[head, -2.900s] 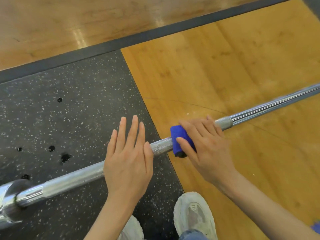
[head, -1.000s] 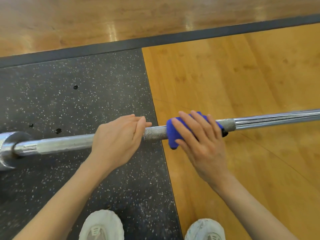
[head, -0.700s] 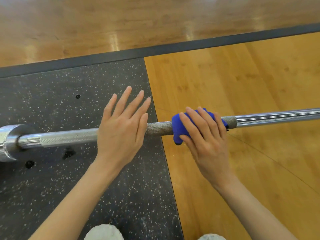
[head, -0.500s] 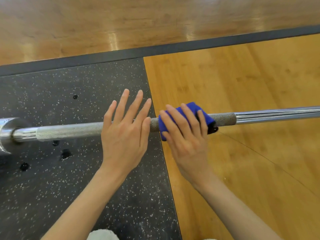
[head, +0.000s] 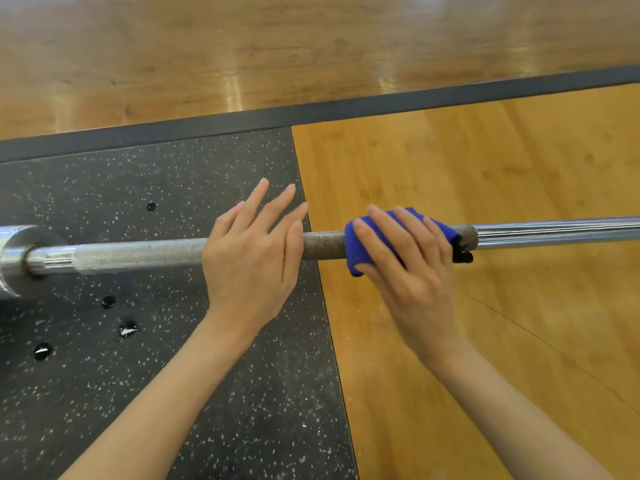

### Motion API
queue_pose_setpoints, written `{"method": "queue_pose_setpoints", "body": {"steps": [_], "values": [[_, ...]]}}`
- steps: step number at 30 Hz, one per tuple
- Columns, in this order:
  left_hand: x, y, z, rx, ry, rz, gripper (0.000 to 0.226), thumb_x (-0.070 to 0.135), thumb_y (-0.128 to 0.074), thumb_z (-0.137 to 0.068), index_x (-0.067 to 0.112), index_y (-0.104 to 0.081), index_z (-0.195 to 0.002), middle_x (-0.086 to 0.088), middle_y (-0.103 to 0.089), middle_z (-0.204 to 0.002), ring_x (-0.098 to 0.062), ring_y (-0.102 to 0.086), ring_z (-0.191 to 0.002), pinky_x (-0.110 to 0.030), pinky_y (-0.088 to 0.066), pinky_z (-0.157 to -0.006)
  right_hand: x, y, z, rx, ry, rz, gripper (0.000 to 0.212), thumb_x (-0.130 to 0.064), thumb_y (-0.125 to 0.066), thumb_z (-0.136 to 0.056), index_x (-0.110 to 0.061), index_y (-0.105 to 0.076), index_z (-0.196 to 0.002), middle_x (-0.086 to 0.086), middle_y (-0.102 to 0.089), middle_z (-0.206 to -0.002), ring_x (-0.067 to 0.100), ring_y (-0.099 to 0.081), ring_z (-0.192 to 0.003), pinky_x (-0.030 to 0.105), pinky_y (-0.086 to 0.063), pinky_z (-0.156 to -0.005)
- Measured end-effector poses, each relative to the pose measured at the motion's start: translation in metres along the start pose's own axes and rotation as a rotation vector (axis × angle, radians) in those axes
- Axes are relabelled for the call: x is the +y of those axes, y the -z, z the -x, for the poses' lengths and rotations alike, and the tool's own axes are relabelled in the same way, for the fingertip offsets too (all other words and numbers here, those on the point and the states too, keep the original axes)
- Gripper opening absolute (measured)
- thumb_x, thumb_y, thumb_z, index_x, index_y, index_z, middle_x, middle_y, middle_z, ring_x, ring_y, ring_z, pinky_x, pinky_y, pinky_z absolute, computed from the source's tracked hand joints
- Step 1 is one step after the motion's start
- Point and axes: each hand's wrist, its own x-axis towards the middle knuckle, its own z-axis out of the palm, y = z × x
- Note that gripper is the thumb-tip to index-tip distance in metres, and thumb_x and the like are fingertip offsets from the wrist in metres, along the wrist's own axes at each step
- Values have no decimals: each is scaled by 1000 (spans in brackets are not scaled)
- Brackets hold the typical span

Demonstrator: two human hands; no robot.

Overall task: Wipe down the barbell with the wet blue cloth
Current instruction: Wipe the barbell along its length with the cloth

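Barbell (head: 138, 252) lies across speckled rubber mat (head: 156, 375) and wood floor (head: 502, 341). Right hand (head: 408, 271) clasps wet blue cloth (head: 356, 247) around knurled shaft. Left hand (head: 249, 261) flat, fingers straight, pressing bar steady. Best: firm squeeze, long strokes along knurl, roll bar for underside.

Blue cloth (head: 356, 251), silver barbell (head: 138, 252), white-speckled black mat (head: 104, 393)

Glossy wooden floor (head: 485, 174), black speckled rubber mat (head: 138, 375) with small dark spots, possibly wet, dark border strip (head: 346, 110)
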Motion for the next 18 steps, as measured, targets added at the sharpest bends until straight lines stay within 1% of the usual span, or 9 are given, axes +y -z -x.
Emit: {"method": "queue_pose_setpoints", "body": {"steps": [2,3,5,7,9,11,13,15,18], "values": [[-2,-2,-4,3,4,3,48,29,-28,-111,20,-73,-123,1,-66,-136,-24,-51,-139,-38,-38,-102,-30,-16,-7,10,-55,-21,39,-33,-55,-104,-20,-51,-141,3,-59,-143,28,-48,-134,48,-32,-118],[-4,-2,-6,3,-2,0,47,29,-29,-111,20,-74,-122,0,-66,-135,-24,-52,-138,-38,-39,-101,-36,-22,-10,13,-16,-26,40,-31,-59,-103,-21,-52,-141,2,-58,-143,27,-49,-134,47,-32,-118],[-8,-5,-11,-4,-17,-9,46,28,-31,-110,19,-74,-122,-1,-67,-134,-25,-53,-137,-38,-40,-99,-20,-24,-14,16,102,-3,44,-21,-66,-101,-21,-52,-142,3,-58,-144,26,-54,-132,45,-39,-114],[-9,-6,-16,-21,-15,5,46,28,-31,-110,19,-74,-121,-2,-68,-132,-25,-54,-136,-38,-41,-97,10,-16,-15,34,150,36,51,-10,-71,-96,-20,-51,-143,5,-58,-143,27,-57,-130,44,-42,-111],[-9,-9,-22,-9,10,11,48,28,-30,-110,18,-76,-118,-2,-70,-128,-26,-56,-133,-39,-42,-96,19,-17,-14,81,66,42,52,-10,-74,-94,-20,-52,-140,6,-61,-140,28,-58,-127,45,-42,-111],[-9,-11,-27,4,33,22,50,27,-29,-110,18,-77,-115,-3,-71,-126,-26,-57,-132,-40,-43,-97,1,-27,-20,99,-23,34,51,-12,-75,-93,-21,-53,-139,4,-63,-137,27,-56,-126,46,-39,-113],[-11,-14,-31,17,39,25,51,27,-28,-110,17,-78,-114,-3,-71,-125,-26,-58,-131,-41,-44,-97,-5,-37,-24,77,-12,36,55,-11,-76,-93,-22,-51,-140,3,-62,-139,27,-53,-129,45,-36,-116],[-13,-16,-35,25,41,15,51,27,-28,-110,17,-78,-114,-3,-71,-125,-26,-58,-131,-41,-44,-97,5,-34,-28,51,49,26,55,-11,-76,-93,-20,-51,-141,4,-60,-141,27,-54,-130,45,-36,-116],[-13,-19,-40,29,48,8,49,25,-29,-110,16,-77,-115,-5,-70,-126,-27,-58,-131,-43,-45,-101,17,-29,-31,27,67,-23,50,-9,-74,-94,-15,-55,-140,6,-58,-143,28,-53,-133,46,-36,-117]]}}
